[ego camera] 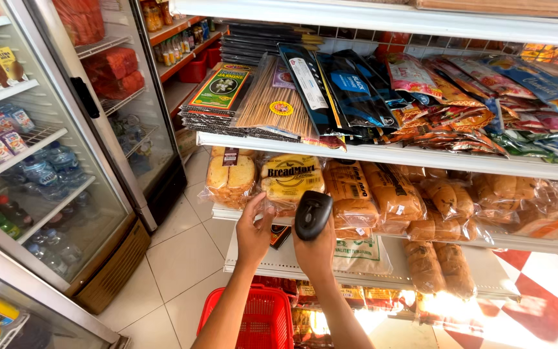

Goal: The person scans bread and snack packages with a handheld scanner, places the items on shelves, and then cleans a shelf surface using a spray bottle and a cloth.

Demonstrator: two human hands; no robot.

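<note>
My right hand (316, 249) grips a black handheld barcode scanner (312, 214), its head pointed at the bread on the middle shelf. My left hand (254, 227) reaches up with its fingers on the lower edge of a clear bag of bread with a yellow label (291, 180). A bag of pale bread rolls (230, 178) lies just to the left of it. More bagged brown loaves (392, 194) fill the shelf to the right.
A red shopping basket (263, 315) stands on the tiled floor below my arms. The upper shelf (382, 154) holds incense sticks and flat snack packets. Glass-door drinks fridges (66, 187) stand at the left. Further bread bags lie on the lower shelf (434, 268).
</note>
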